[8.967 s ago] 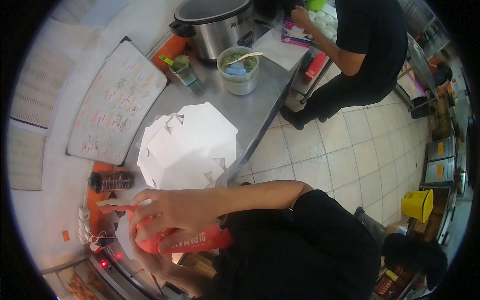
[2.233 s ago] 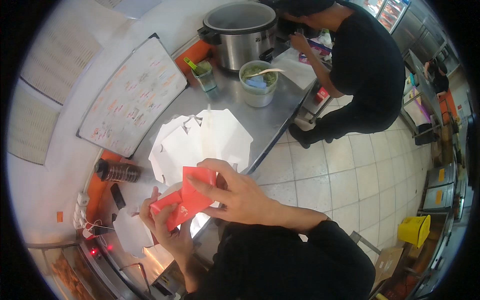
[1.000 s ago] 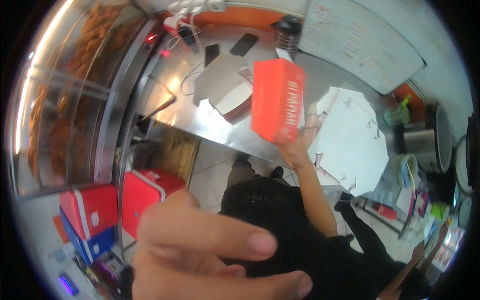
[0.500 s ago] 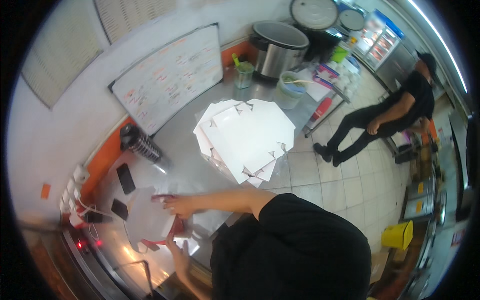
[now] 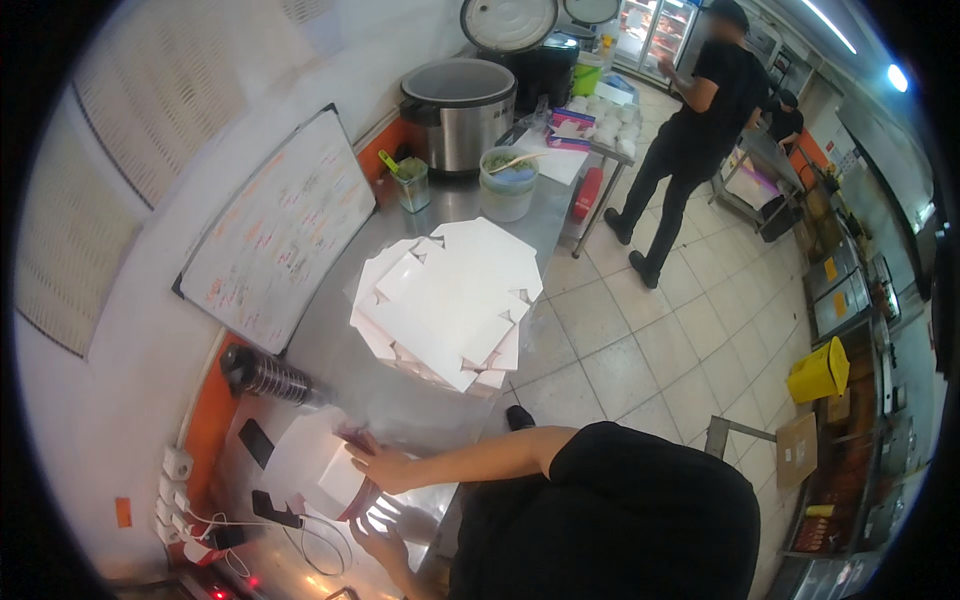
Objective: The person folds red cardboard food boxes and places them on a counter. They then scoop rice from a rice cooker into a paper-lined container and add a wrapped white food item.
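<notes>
A partly folded cardboard box (image 5: 336, 476), white inside with red outer flaps, lies on the steel table (image 5: 395, 405). My right hand (image 5: 385, 468) reaches across it from the right, its fingers closed against the red side edge. Next to the lower red flap is my left hand (image 5: 385, 545), fingers spread and touching or nearly touching the card. Just beyond the box lie a dark phone (image 5: 257, 444) and a small black device (image 5: 275, 508) with white cables. Blur hides the exact finger contacts.
Flattened white boxes (image 5: 455, 300) are stacked at the table's middle. A dark bottle (image 5: 265, 375) stands by the whiteboard (image 5: 285, 230). Farther back are a green-handled tub (image 5: 411, 185), a white bucket (image 5: 508, 190) and a large steel cooker (image 5: 455, 120). A co-worker (image 5: 700, 130) stands on the tiled floor.
My view has swung, so the table and stack sit lower and farther left. The red flaps, splayed out earlier, now stand closer together. My right hand has moved down toward my left.
</notes>
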